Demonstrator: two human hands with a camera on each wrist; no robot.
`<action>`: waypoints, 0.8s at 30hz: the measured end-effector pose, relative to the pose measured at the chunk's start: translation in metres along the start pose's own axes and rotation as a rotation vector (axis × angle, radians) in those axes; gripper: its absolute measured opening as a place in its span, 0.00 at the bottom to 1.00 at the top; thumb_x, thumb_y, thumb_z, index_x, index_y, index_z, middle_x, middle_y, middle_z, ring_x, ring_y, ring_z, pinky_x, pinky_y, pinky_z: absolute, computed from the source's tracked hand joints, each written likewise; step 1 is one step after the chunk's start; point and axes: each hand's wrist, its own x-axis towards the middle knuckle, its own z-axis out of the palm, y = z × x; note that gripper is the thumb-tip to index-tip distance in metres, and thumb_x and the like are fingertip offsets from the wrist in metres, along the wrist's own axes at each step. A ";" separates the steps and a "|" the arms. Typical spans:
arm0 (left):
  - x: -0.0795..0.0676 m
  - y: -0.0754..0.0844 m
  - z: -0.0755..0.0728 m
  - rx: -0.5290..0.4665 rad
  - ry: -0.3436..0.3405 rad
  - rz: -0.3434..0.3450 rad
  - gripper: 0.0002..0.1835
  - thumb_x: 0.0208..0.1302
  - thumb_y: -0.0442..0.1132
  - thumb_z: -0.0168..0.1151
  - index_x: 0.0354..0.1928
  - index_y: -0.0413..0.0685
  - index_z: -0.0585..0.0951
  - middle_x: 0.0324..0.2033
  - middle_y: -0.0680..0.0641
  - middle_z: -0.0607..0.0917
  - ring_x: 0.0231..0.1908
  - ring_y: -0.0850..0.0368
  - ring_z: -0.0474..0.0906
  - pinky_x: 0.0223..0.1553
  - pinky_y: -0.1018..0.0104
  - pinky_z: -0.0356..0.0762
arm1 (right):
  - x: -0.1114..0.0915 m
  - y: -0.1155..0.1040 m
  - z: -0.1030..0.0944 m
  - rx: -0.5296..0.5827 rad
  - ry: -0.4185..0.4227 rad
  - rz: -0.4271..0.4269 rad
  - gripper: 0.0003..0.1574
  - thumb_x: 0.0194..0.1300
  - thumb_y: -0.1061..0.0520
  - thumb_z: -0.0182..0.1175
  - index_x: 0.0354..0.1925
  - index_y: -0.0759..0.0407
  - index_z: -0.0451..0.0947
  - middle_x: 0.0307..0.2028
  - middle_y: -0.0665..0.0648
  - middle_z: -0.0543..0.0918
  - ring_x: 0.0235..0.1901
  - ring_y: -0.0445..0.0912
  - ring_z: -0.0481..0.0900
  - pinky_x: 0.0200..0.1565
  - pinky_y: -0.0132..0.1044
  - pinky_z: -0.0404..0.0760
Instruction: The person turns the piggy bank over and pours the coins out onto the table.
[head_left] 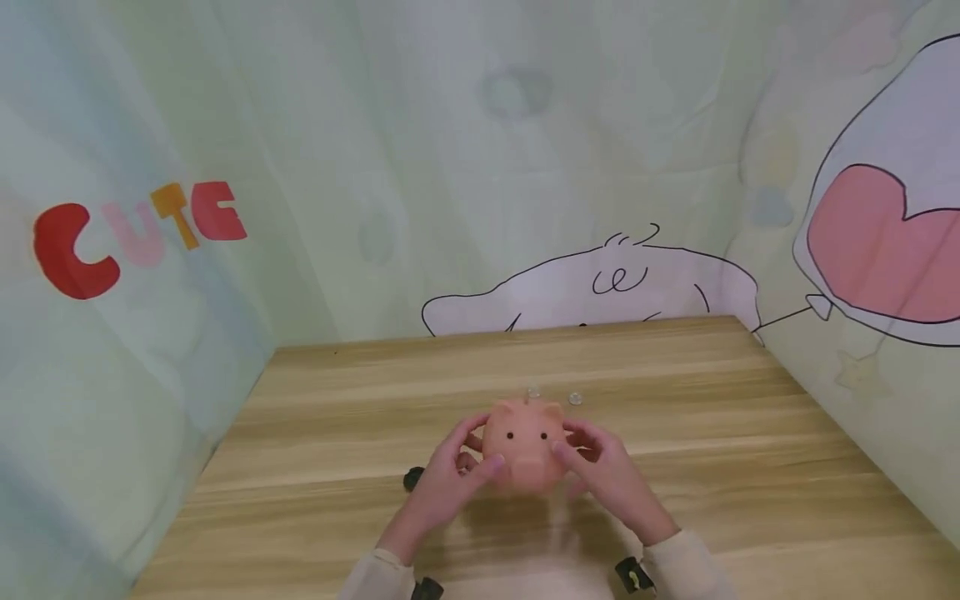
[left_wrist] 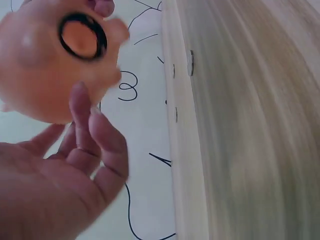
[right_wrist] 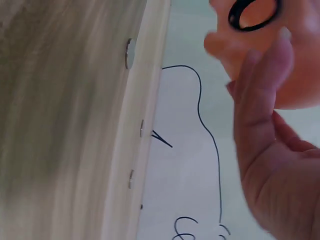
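A pink piggy bank point(head_left: 527, 462) with black eyes is held up off the table, its snout toward me. My left hand point(head_left: 452, 477) grips its left side, the thumb on the front. On the other side my right hand point(head_left: 609, 473) holds it in the same way. In the left wrist view, a black ring point(left_wrist: 101, 41) shows on the piggy bank's underside, around a pink centre. Beyond the piggy bank lie a coin point(head_left: 575, 398) and another coin point(head_left: 533, 392). A third coin point(right_wrist: 129, 53) shows in the wrist views.
A wooden table point(head_left: 337, 425) is surrounded by printed curtains point(head_left: 315, 150) at the back and sides. Beside my left hand sits a small black round object point(head_left: 413, 477), partly hidden. Black straps with devices are at both wrists.
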 end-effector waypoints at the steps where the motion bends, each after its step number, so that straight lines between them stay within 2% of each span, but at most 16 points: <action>1: -0.001 0.001 0.000 0.017 -0.008 -0.019 0.29 0.70 0.47 0.63 0.68 0.47 0.69 0.39 0.43 0.77 0.29 0.53 0.75 0.31 0.65 0.77 | 0.000 -0.001 0.002 -0.026 0.016 0.027 0.28 0.73 0.49 0.59 0.59 0.70 0.74 0.37 0.63 0.81 0.31 0.51 0.81 0.22 0.44 0.82; 2: -0.001 0.002 0.001 0.026 -0.016 -0.045 0.28 0.71 0.50 0.60 0.66 0.44 0.71 0.37 0.44 0.78 0.28 0.54 0.75 0.31 0.65 0.77 | 0.000 -0.002 0.004 -0.055 0.033 0.051 0.28 0.74 0.45 0.55 0.53 0.70 0.77 0.31 0.60 0.81 0.27 0.49 0.79 0.20 0.42 0.80; 5: -0.003 0.006 0.004 0.051 -0.031 -0.113 0.29 0.73 0.59 0.52 0.56 0.38 0.77 0.27 0.46 0.79 0.25 0.54 0.75 0.28 0.62 0.77 | 0.001 -0.003 0.009 -0.128 0.062 0.109 0.37 0.76 0.34 0.46 0.35 0.66 0.80 0.17 0.56 0.78 0.16 0.46 0.75 0.14 0.36 0.74; 8: -0.003 0.009 0.007 0.054 -0.027 -0.165 0.33 0.73 0.65 0.46 0.42 0.39 0.80 0.21 0.48 0.79 0.21 0.56 0.73 0.24 0.64 0.74 | 0.000 -0.004 0.012 -0.150 0.064 0.152 0.44 0.74 0.29 0.41 0.22 0.63 0.75 0.10 0.56 0.74 0.09 0.44 0.70 0.12 0.33 0.69; 10: -0.002 0.009 0.008 0.076 -0.020 -0.176 0.33 0.73 0.66 0.44 0.35 0.41 0.80 0.18 0.48 0.78 0.18 0.57 0.71 0.22 0.64 0.72 | 0.000 -0.004 0.013 -0.151 0.069 0.156 0.45 0.74 0.28 0.41 0.19 0.62 0.74 0.09 0.56 0.74 0.08 0.44 0.70 0.11 0.33 0.68; 13: -0.001 0.009 0.008 0.089 -0.021 -0.179 0.34 0.74 0.66 0.42 0.32 0.42 0.79 0.17 0.48 0.78 0.18 0.57 0.72 0.23 0.64 0.73 | 0.000 -0.004 0.013 -0.145 0.075 0.159 0.46 0.73 0.27 0.41 0.18 0.62 0.73 0.09 0.57 0.74 0.07 0.45 0.70 0.11 0.33 0.67; 20: -0.002 0.007 0.007 0.108 -0.029 -0.176 0.34 0.74 0.66 0.41 0.32 0.41 0.80 0.17 0.48 0.78 0.18 0.57 0.72 0.23 0.65 0.72 | -0.002 -0.002 0.011 -0.141 0.032 0.159 0.45 0.73 0.28 0.40 0.24 0.62 0.77 0.12 0.58 0.77 0.10 0.47 0.74 0.13 0.34 0.71; 21: -0.002 0.007 0.007 0.109 -0.030 -0.175 0.34 0.74 0.65 0.41 0.33 0.41 0.80 0.18 0.48 0.78 0.18 0.57 0.72 0.23 0.65 0.72 | -0.002 -0.002 0.010 -0.132 0.023 0.164 0.44 0.73 0.28 0.41 0.26 0.63 0.77 0.13 0.58 0.77 0.11 0.48 0.75 0.13 0.35 0.72; 24: -0.002 0.009 0.005 0.109 -0.039 -0.156 0.34 0.74 0.65 0.43 0.49 0.39 0.81 0.25 0.47 0.80 0.24 0.55 0.75 0.27 0.63 0.76 | -0.001 -0.001 0.006 -0.099 -0.018 0.152 0.42 0.74 0.30 0.43 0.36 0.67 0.79 0.17 0.59 0.80 0.16 0.49 0.78 0.16 0.39 0.77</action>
